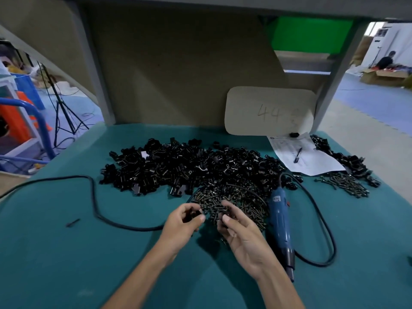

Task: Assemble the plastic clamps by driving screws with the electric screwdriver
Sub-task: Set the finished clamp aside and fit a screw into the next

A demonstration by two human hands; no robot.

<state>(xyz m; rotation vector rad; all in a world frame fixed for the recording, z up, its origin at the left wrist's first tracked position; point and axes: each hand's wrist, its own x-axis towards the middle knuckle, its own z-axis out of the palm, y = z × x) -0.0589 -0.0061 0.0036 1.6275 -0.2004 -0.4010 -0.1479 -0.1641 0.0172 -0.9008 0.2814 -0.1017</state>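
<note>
A big heap of black plastic clamps (191,166) lies across the middle of the green table (66,253). In front of it spreads a pile of dark screws (243,201). My left hand (180,226) holds a black clamp (194,214) between thumb and curled fingers at the pile's near edge. My right hand (240,235) sits over the screws with fingers curled, fingertips in the pile; whether it pinches a screw is unclear. The blue electric screwdriver (281,226) lies on the table just right of my right hand, tip pointing toward me.
The screwdriver's black cord (93,197) loops across the left and right of the table. A paper sheet with a pen (305,157) lies back right, beside more clamps (347,161) and screws (350,184). A beige board (267,110) leans at the back. A stray screw (73,223) lies left.
</note>
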